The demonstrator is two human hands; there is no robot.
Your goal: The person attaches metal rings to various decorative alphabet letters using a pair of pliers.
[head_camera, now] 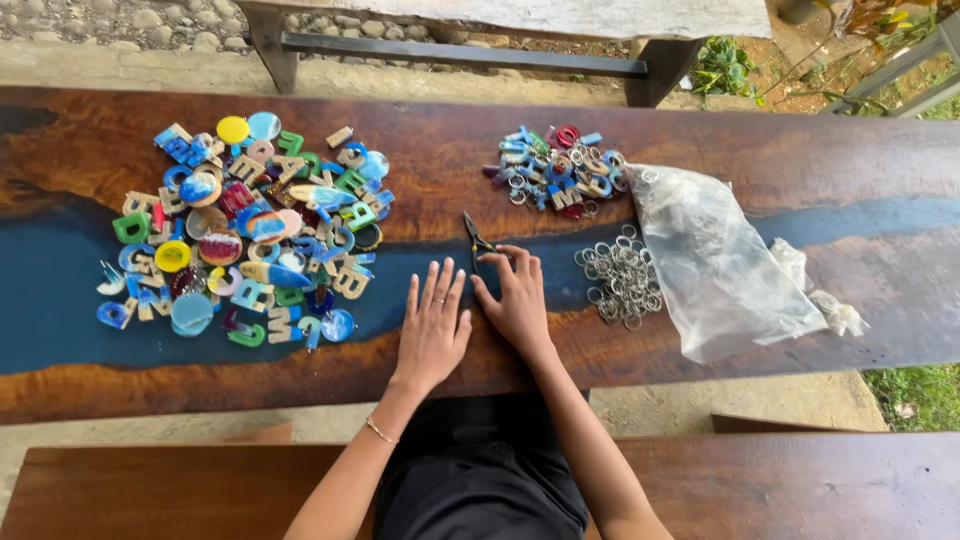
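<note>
Resting flat, palm down, fingers spread, the left hand (433, 325) holds nothing; it lies on the wood edge of the surface (700, 150), just beside the right hand (515, 298). Well off to its left sits a big heap of resin letters & discs (245, 230), many colours, loose, none within reach w/o stretching.

The right hand is also open & flat, fingers forward, tips touching or nearly touching the small pliers (474, 238), which lie on the blue resin strip just ahead of it, handles toward the hand, nose pointing away. Not gripped yet, as far as I can tell.

Judgement: to do this well, curl the right fingers round both handles, not one, so the pliers don't skid on the glossy strip; the left hand can steady or fetch a piece.

Just right of the right hand: a loose pile of metal split rings (622, 280), near enough to pick from. Beyond it, further away, a smaller heap of letters w/ rings fitted (560, 170). Right again, a clear plastic bag (715, 265), crumpled, partly over the rings' edge; could snag rings if dragged. A small scrap of plastic (835, 312) lies past it.
</note>
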